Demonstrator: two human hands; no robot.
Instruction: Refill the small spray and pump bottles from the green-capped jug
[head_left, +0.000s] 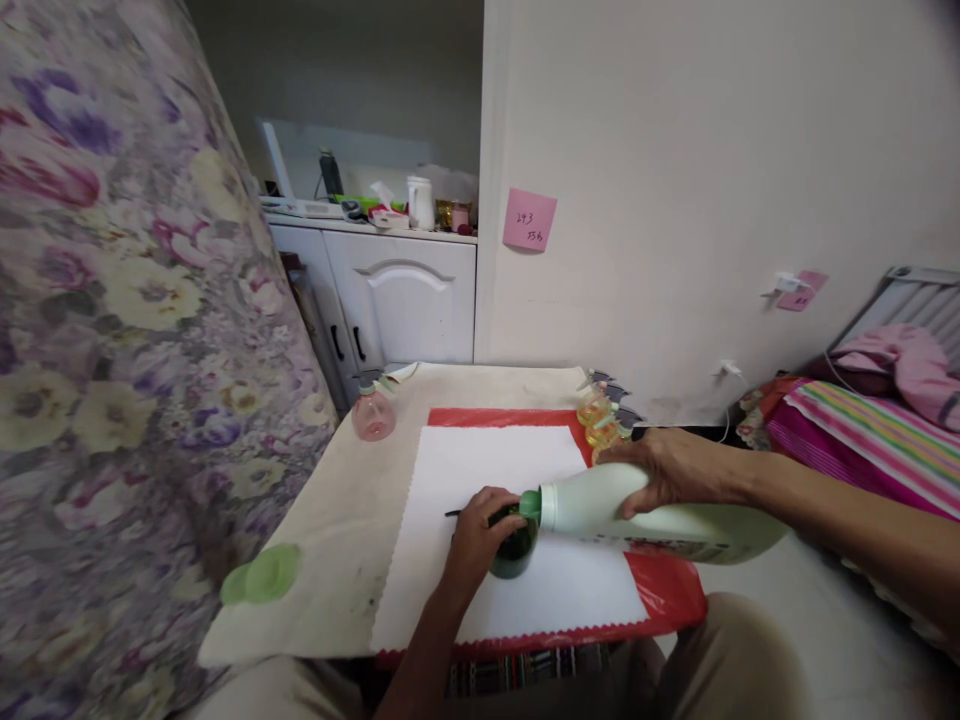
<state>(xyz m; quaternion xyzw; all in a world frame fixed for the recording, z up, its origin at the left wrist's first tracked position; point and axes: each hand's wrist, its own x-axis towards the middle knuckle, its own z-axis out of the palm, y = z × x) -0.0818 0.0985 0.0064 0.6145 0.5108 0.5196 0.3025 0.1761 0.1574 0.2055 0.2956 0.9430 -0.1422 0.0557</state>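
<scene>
The right hand (667, 465) grips the tipped pale green bottle (652, 515), spout at the dark cup (514, 548) clasped by the left hand (480, 530) on the white sheet (480, 470); pouring looks underway, the fill level hidden.

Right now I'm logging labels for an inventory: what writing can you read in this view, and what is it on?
"243" over a second, unclear line that may read "53.4": handwritten on the pink sticky note on the wall.
Label on the big pale green bottle held by the right hand: print too blurred to read.
Smaller pink note by the wall socket: nothing legible.
</scene>
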